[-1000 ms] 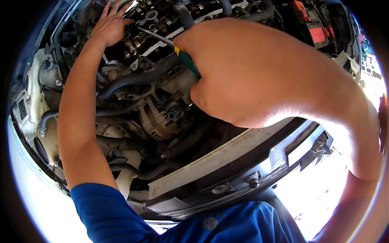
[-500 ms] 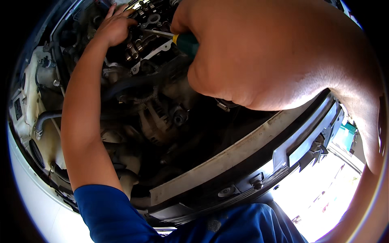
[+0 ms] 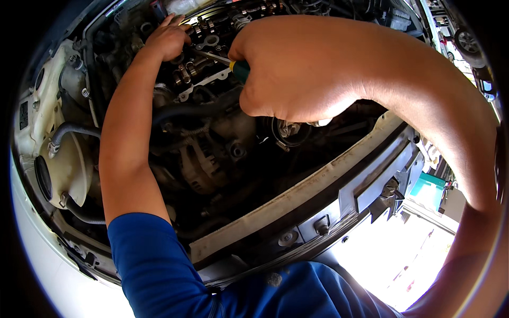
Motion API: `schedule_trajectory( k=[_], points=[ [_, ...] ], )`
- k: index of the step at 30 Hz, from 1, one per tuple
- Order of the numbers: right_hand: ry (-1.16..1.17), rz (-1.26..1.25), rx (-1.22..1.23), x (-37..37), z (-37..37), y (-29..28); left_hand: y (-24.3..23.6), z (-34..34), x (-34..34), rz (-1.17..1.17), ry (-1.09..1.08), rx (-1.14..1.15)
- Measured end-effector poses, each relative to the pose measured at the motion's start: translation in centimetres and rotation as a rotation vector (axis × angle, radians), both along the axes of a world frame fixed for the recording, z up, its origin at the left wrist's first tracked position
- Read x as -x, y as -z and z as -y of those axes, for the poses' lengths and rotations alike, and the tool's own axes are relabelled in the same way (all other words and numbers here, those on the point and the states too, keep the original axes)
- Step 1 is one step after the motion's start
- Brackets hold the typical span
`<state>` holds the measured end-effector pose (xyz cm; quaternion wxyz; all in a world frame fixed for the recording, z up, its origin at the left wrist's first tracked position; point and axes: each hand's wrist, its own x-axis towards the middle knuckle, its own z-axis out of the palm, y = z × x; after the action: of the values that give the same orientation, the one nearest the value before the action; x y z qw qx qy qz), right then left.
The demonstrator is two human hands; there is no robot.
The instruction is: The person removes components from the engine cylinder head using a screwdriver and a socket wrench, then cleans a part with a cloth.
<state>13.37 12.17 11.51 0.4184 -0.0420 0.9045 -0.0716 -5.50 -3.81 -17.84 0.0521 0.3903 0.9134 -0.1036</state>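
Note:
My right hand (image 3: 297, 69) is closed around the green and yellow handle of a screwdriver (image 3: 240, 69). Its metal shaft points left into the top of an opened engine (image 3: 212, 41), where metal valve-train parts show. Beside the shaft's far end, my left hand (image 3: 168, 42) rests on the engine's left end, a couple of fingers stretched out and apart, the others bent. What lies under its fingertips is hidden. A pale metal bracket-like edge (image 3: 204, 85) runs just below the screwdriver.
A black hose (image 3: 183, 110) crosses below the engine top, above an alternator (image 3: 196, 167). On the left stands a yellowed plastic reservoir (image 3: 71, 177). The car's front crossbar (image 3: 297, 196) runs between my body and the engine bay.
The view has shifted back, so more of the engine bay shows and my right hand looks smaller. The screwdriver stays in my right hand, its shaft still near my left hand.

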Motion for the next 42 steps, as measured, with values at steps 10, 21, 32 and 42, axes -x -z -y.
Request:
schedule_trajectory(
  k=[10, 21, 32, 42],
  points=[
    [-0.065, -0.009, -0.032, 1.6, -0.3, 1.0, 1.4, 0.3, 1.5, 0.069, 0.009, -0.089],
    [-0.277, -0.044, 0.002, 0.4, -2.0, 2.7, 0.7, 0.1, 1.2, 0.037, 0.061, -0.036],
    [-1.099, -0.069, -0.144, -0.9, -1.5, 4.6, -6.1, 0.0, -1.8, 0.253, -0.130, -0.359],
    [-0.512, -0.290, 0.282, -2.2, -2.9, 9.3, -17.0, -3.1, -26.8, 0.799, -0.745, -1.342]
  ],
)
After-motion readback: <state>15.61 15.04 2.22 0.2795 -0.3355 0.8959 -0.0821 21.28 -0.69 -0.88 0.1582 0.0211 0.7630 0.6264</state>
